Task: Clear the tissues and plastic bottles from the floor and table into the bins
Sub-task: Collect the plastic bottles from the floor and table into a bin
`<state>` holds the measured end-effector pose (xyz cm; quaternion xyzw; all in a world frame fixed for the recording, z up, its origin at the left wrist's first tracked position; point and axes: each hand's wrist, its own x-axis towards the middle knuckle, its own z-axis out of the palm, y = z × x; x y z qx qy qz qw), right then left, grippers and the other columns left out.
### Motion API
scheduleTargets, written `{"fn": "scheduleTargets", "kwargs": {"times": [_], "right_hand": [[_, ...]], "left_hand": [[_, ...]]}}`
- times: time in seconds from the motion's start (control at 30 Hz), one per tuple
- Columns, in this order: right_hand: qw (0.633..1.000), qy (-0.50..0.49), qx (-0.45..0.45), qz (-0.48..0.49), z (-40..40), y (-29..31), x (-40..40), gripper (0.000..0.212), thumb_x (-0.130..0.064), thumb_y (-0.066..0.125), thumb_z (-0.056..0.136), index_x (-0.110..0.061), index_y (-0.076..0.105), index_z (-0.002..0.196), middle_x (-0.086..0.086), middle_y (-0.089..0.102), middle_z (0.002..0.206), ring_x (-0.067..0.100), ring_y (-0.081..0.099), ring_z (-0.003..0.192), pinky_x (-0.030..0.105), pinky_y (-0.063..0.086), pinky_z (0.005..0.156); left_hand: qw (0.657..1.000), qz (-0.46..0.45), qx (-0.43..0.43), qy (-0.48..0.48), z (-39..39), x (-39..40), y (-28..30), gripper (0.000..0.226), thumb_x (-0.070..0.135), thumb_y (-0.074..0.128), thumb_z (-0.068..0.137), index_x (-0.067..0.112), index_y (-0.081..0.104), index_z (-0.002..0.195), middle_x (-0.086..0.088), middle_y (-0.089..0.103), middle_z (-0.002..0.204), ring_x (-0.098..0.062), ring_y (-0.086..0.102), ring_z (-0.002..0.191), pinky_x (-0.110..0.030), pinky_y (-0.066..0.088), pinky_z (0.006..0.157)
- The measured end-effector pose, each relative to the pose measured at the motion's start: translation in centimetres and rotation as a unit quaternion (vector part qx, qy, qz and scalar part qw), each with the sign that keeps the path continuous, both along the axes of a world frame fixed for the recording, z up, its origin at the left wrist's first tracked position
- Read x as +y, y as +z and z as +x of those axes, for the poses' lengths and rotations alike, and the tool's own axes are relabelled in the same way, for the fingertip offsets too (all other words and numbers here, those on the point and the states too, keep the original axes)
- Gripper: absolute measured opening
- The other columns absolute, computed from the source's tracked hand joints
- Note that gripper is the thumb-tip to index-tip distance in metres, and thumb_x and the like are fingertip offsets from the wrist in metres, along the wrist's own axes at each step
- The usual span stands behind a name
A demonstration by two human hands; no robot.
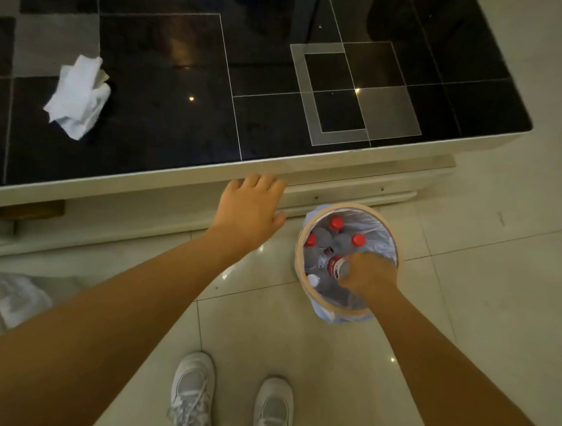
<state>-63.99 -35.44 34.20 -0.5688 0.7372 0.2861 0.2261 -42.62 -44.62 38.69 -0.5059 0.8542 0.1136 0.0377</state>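
A round bin [300, 245] with a tan rim and pale plastic liner stands on the floor beside the table. Several clear plastic bottles with red caps [336, 223] lie inside it. My right hand [368, 275] reaches into the bin and grips a plastic bottle [337, 266] with a red label. My left hand [251, 208] hovers with relaxed fingers over the table's white front edge, holding nothing. A crumpled white tissue [77, 97] lies on the black table top at the left.
The low table [403, 147] has a glossy black top with a white rim and fills the upper view. White cloth or bagging [12, 302] shows at the left edge on the floor. My two white shoes [231, 399] stand on pale floor tiles.
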Motion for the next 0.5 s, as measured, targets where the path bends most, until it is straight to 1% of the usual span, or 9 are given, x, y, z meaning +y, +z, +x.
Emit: {"fn": "scheduleTargets", "kwargs": {"times": [0.03, 0.13, 0.27, 0.33, 0.43, 0.5], "right_hand": [[1.000, -0.006, 0.000, -0.007, -0.2, -0.3, -0.2, 0.021, -0.033, 0.053, 0.089, -0.017, 0.063, 0.098, 0.006, 0.066, 0.103, 0.026, 0.063, 0.095, 0.030, 0.045, 0.071], [1.000, -0.008, 0.002, -0.015, -0.8, -1.0, -1.0, 0.029, -0.031, 0.056, 0.088, -0.016, 0.059, 0.113, 0.008, 0.062, 0.114, 0.029, 0.060, 0.105, 0.035, 0.049, 0.081], [1.000, 0.012, -0.015, 0.002, -1.1, -2.0, -1.6, 0.039, -0.032, 0.061, 0.085, -0.024, 0.053, 0.122, 0.008, 0.055, 0.123, 0.031, 0.058, 0.109, 0.040, 0.051, 0.083], [0.999, 0.026, -0.026, -0.039, -1.3, -1.9, -1.6, 0.047, -0.032, 0.061, 0.086, -0.027, 0.046, 0.131, 0.008, 0.051, 0.127, 0.031, 0.055, 0.111, 0.040, 0.050, 0.082], [0.991, 0.062, -0.037, -0.113, -0.9, -0.4, -1.9, 0.052, -0.034, 0.053, 0.092, -0.024, 0.037, 0.140, 0.007, 0.050, 0.132, 0.029, 0.051, 0.118, 0.040, 0.046, 0.085], [0.982, 0.082, -0.059, -0.157, -0.2, 1.5, -2.4, 0.046, -0.033, 0.049, 0.093, -0.020, 0.042, 0.137, 0.006, 0.052, 0.132, 0.027, 0.051, 0.116, 0.039, 0.046, 0.086]], "left_hand": [[1.000, -0.001, 0.002, -0.001, 0.0, -0.1, -0.2, 0.052, 0.044, 0.044, 0.094, 0.021, 0.034, 0.140, -0.002, 0.040, 0.144, -0.023, 0.040, 0.129, -0.038, 0.034, 0.104], [1.000, 0.000, 0.006, -0.004, 0.1, -0.4, -0.8, 0.053, 0.044, 0.044, 0.095, 0.021, 0.034, 0.141, -0.002, 0.040, 0.144, -0.024, 0.039, 0.129, -0.038, 0.034, 0.104], [1.000, 0.004, -0.007, -0.011, 0.1, -0.5, -1.6, 0.053, 0.045, 0.044, 0.094, 0.020, 0.035, 0.140, -0.002, 0.040, 0.143, -0.024, 0.040, 0.129, -0.038, 0.034, 0.103], [1.000, 0.008, -0.009, -0.012, 0.0, -0.6, -1.7, 0.052, 0.045, 0.044, 0.094, 0.020, 0.035, 0.140, -0.002, 0.040, 0.143, -0.023, 0.040, 0.129, -0.038, 0.034, 0.104], [1.000, 0.009, -0.012, -0.009, -0.3, -0.9, -0.9, 0.052, 0.044, 0.044, 0.094, 0.021, 0.035, 0.140, -0.002, 0.040, 0.143, -0.023, 0.040, 0.129, -0.038, 0.035, 0.103], [1.000, 0.009, -0.010, 0.000, -0.5, -1.1, 0.2, 0.052, 0.042, 0.045, 0.094, 0.020, 0.035, 0.140, -0.002, 0.039, 0.144, -0.024, 0.040, 0.129, -0.038, 0.035, 0.103]]}}
